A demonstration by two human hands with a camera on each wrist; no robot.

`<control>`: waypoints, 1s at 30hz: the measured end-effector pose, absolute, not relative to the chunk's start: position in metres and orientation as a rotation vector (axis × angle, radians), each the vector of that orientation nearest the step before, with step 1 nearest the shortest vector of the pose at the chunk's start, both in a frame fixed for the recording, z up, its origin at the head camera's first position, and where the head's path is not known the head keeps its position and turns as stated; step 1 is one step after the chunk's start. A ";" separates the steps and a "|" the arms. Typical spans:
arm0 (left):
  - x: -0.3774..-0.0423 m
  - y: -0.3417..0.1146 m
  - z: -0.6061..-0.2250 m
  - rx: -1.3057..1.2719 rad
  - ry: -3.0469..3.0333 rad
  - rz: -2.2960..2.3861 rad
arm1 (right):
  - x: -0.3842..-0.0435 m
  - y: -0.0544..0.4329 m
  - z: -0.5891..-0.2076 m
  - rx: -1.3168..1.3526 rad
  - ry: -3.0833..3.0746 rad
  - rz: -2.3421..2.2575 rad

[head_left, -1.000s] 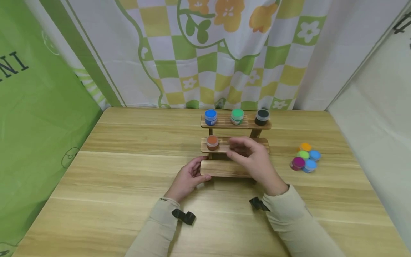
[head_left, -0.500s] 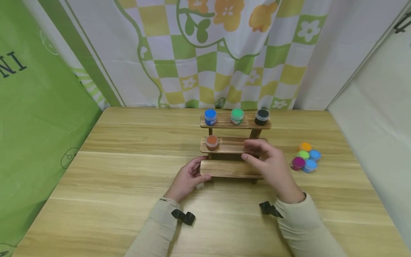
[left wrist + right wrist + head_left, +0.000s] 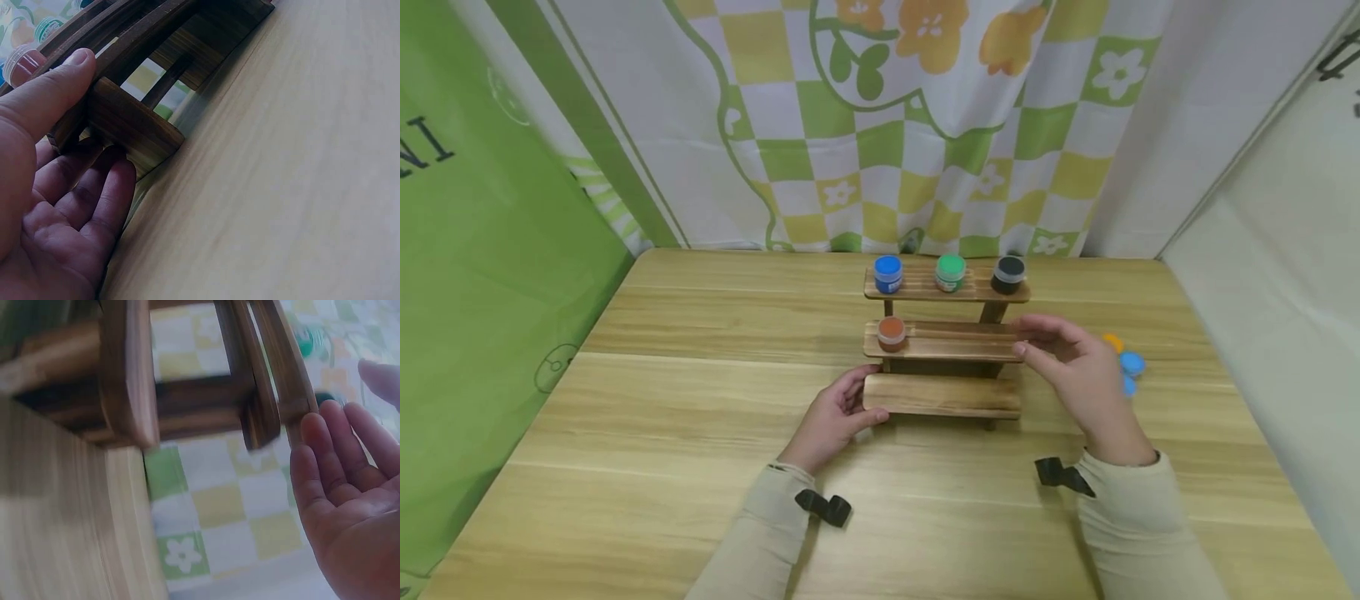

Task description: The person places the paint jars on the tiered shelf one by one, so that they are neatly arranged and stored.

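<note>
Wooden rack: one rack (image 3: 955, 340), standing upright on the table (image 3: 700, 467), near its back edge.
Steps: three of them: a top shelf (image 3: 917, 288), a middle shelf (image 3: 973, 350) and a bottom shelf (image 3: 942, 395).
Which way it points: the long side goes left to right, along the back edge of the table. The low step is nearest the person and the high step is at the back.
Jars on top: three in a row, a blue jar (image 3: 888, 275), a green jar (image 3: 951, 273) and a black jar (image 3: 1008, 275), all standing up.
Jar in the middle: one brown jar (image 3: 892, 333), at the left end.
Jars on the table: three show past the right hand (image 3: 1090, 383), one orange jar (image 3: 1112, 342) and two light blue jars (image 3: 1132, 364). They are right of the rack.
Left hand: the left hand (image 3: 831, 417) holds the left end of the bottom shelf, thumb over the front.
Right hand: fingers long, thumb well apart, holding nothing, beside the right end of the middle shelf. I cannot tell if it touches.
Sleeves: two light sleeves (image 3: 760, 525), with one black strap (image 3: 823, 508) at each wrist.
</note>
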State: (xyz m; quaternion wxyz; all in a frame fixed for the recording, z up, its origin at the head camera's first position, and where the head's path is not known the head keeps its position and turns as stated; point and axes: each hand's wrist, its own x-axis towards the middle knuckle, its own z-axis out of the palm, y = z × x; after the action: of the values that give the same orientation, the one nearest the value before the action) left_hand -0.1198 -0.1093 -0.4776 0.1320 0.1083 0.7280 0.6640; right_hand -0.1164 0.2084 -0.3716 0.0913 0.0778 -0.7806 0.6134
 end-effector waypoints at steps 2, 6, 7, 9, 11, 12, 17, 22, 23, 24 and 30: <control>-0.120 -0.109 -0.477 0.318 2.122 1.917 | -0.117 0.216 -0.372 0.207 -2.292 1.871; -0.121 -0.110 -0.477 0.320 2.127 1.915 | -0.120 0.228 -0.373 0.128 -2.365 1.802; -0.121 -0.110 -0.476 0.323 2.124 1.919 | -0.121 0.231 -0.373 0.101 -2.402 1.763; -0.122 -0.110 -0.477 0.330 2.115 1.926 | -0.121 0.237 -0.374 0.040 -2.468 1.712; -0.122 -0.110 -0.477 0.340 2.108 1.931 | -0.122 0.242 -0.375 -0.021 -2.506 1.714; -0.122 -0.110 -0.478 0.348 2.104 1.935 | -0.122 0.244 -0.375 -0.039 -2.512 1.727; -0.122 -0.110 -0.479 0.355 2.090 1.947 | -0.127 0.259 -0.381 -0.028 -2.517 1.695; -0.120 -0.111 -0.478 0.333 2.094 1.950 | -0.133 0.276 -0.391 -0.017 -2.413 1.788; -0.120 -0.111 -0.478 0.326 2.104 1.944 | -0.134 0.280 -0.392 -0.034 -2.402 1.794; -0.120 -0.112 -0.477 0.319 2.113 1.937 | -0.134 0.284 -0.392 -0.055 -2.400 1.792; -0.119 -0.111 -0.475 0.288 2.123 1.914 | -0.131 0.305 -0.395 -0.205 -2.544 1.585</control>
State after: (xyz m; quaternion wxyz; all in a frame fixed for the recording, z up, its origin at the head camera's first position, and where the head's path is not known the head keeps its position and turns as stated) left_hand -0.1189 -0.1113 -0.4750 0.1339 0.0994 0.7323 0.6603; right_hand -0.1311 0.3055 -0.3952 0.0686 -0.0681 -0.8448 0.5262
